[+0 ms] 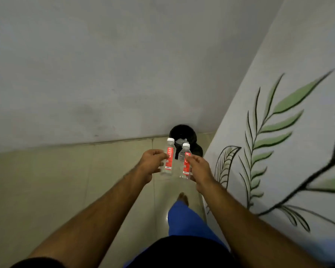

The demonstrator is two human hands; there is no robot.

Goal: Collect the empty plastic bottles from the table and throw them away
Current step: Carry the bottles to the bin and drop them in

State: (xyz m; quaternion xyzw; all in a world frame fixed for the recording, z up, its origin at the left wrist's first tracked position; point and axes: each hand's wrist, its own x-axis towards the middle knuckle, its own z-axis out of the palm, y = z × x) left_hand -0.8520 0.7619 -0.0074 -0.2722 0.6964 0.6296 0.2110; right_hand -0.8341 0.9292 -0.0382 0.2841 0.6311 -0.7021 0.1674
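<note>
I hold two clear plastic bottles with white caps and red labels, both upright, out in front of me. My left hand [150,163] grips the left bottle [169,156] by its side. My right hand [200,168] grips the right bottle [185,161]. Just beyond the bottles, on the floor in the corner, stands a bin lined with a black bag [184,132]; something clear, perhaps another bottle, shows inside it. The two bottles are close together and partly cover the bin's front.
A plain grey wall [104,74] runs behind the bin. On the right is a white wall painted with green leaves [278,132]. Beige floor tiles [66,171] spread to the left. My blue trouser leg and bare foot [182,198] are below the hands.
</note>
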